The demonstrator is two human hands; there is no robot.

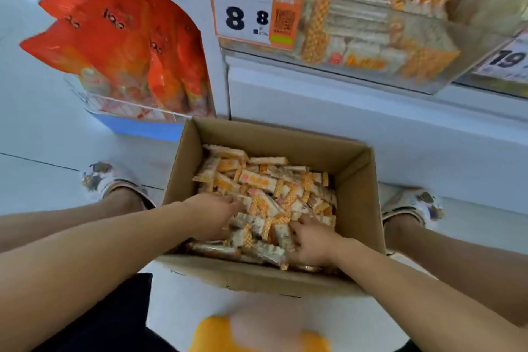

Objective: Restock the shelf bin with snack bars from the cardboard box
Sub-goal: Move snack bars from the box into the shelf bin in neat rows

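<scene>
An open cardboard box [354, 174] stands on the floor between my feet, filled with several small snack bars [265, 183] in orange-and-white wrappers. Both my hands are down inside it. My left hand [213, 216] lies on the left side of the pile, its fingers curled into the bars. My right hand [310, 243] digs into the near right part of the pile, fingers curled round some bars. Above, a clear shelf bin [428, 77] holds the same kind of bars behind an orange price tag [251, 16] reading 8.8.
Red snack bags [128, 46] stand in a clear holder at the left, next to the white shelf base [371, 123]. Another bin with a price tag [505, 60] is at the far right. My patterned shoes [411, 203] flank the box on the pale floor.
</scene>
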